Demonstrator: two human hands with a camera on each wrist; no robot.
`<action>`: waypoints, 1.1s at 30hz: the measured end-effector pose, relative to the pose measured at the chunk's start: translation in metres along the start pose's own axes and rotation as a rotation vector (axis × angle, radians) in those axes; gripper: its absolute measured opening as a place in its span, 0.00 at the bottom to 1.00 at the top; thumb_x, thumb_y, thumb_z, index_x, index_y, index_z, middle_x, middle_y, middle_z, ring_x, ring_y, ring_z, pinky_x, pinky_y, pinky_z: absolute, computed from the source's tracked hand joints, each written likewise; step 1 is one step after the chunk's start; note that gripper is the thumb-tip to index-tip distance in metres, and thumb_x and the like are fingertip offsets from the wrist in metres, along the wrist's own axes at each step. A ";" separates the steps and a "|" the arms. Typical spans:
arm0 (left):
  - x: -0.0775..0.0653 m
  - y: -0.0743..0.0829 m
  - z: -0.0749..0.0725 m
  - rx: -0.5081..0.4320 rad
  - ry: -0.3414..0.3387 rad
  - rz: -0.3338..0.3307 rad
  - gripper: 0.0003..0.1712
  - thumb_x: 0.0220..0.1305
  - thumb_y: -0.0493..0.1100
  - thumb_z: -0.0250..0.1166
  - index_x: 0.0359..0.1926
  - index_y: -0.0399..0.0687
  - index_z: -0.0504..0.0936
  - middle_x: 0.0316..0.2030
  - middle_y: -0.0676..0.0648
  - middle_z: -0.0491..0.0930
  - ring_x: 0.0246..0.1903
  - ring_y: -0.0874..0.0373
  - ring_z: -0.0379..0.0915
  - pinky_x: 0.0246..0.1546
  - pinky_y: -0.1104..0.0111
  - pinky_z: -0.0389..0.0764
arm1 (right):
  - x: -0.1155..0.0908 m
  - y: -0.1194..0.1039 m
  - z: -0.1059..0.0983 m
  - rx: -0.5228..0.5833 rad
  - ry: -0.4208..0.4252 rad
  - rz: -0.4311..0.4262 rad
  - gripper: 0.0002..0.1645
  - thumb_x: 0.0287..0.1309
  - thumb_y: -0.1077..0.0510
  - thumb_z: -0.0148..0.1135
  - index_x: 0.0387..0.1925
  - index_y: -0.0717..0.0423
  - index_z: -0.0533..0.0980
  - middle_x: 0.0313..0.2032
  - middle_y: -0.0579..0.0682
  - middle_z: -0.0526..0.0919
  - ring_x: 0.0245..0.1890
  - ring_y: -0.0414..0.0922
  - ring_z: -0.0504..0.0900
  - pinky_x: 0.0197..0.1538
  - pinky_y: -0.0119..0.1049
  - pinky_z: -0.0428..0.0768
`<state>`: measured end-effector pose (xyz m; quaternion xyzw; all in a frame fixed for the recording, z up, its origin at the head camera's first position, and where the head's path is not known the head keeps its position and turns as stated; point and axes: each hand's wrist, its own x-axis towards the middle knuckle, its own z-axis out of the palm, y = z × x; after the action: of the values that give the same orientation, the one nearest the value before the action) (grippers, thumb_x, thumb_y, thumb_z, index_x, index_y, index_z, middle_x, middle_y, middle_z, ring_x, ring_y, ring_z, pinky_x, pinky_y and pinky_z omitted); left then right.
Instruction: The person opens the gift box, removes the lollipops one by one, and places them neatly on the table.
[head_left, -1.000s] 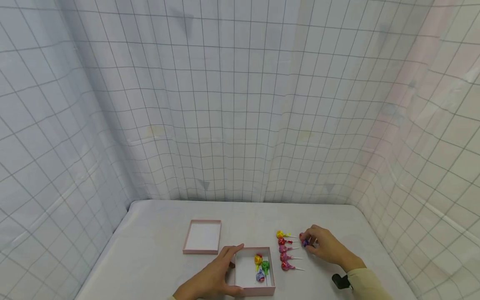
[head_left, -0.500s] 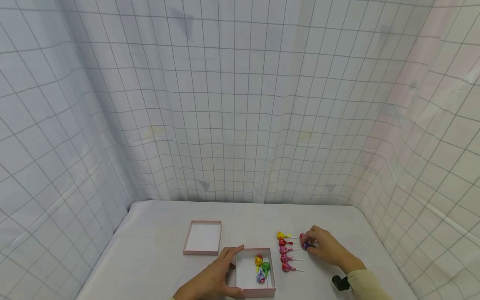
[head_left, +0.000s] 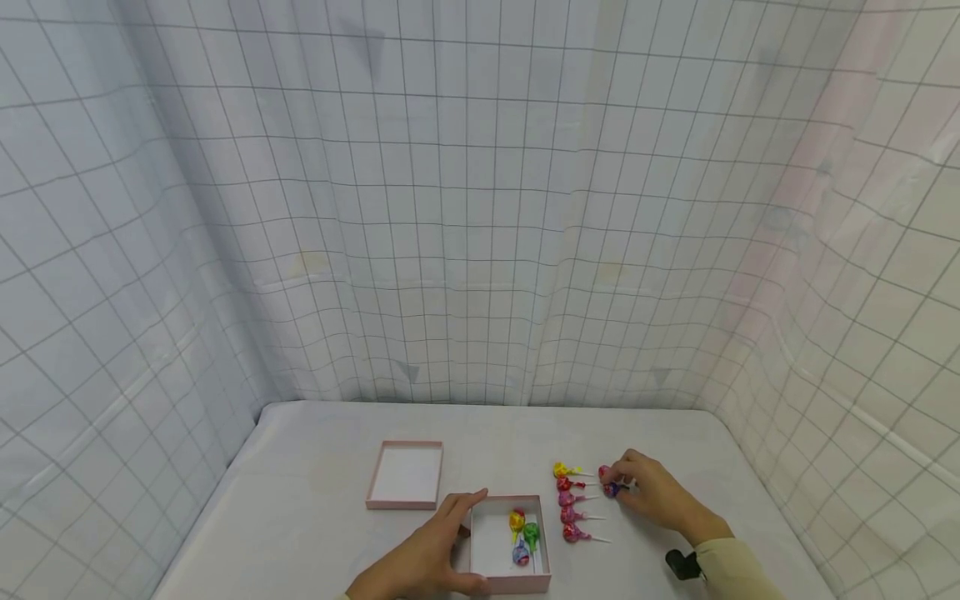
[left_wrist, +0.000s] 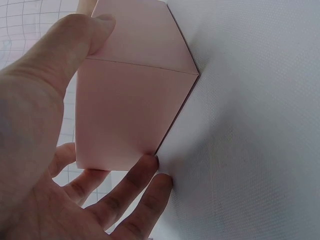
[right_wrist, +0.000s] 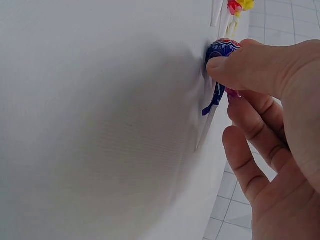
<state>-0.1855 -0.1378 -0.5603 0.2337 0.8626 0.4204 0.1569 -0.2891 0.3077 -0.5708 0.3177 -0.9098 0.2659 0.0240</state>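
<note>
My left hand [head_left: 420, 552] grips the pink open box [head_left: 519, 586] at its left side. In the left wrist view, the thumb lies on one wall of the box [left_wrist: 130, 110] and the fingers are round the adjoining side. A yellow lollipop [head_left: 517, 520], a green one [head_left: 531, 533] and a light blue one [head_left: 521, 555] lie inside. To the right, my right hand [head_left: 654, 493] pinches a dark blue lollipop [right_wrist: 218, 54] by its wrapped head, low at the table. Just beyond those fingertips is a red-pink lollipop [head_left: 604, 472], partly hidden.
A column of several lollipops [head_left: 567, 515], yellow, red and pink, lies between box and right hand, sticks pointing right. The pink-edged lid [head_left: 407, 473] rests inside-up at back left. A black object [head_left: 682, 564] sits by the right sleeve. Gridded white curtains [head_left: 480, 250] surround the table.
The right fingers have shifted slightly around the dark blue lollipop, which now lies a little closer below the red-pink one. My left hand and the box stay in place.
</note>
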 end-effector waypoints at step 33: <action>0.002 0.001 0.000 0.047 -0.001 -0.017 0.71 0.61 0.55 0.92 0.93 0.50 0.57 0.79 0.40 0.69 0.60 0.49 0.84 0.66 0.53 0.91 | 0.005 0.002 -0.001 0.062 0.088 -0.152 0.15 0.67 0.66 0.83 0.50 0.48 0.91 0.47 0.41 0.86 0.46 0.39 0.85 0.50 0.33 0.88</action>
<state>-0.1865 -0.1362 -0.5595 0.2303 0.8741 0.3985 0.1555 -0.2941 0.3066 -0.5701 0.3744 -0.8725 0.3052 0.0739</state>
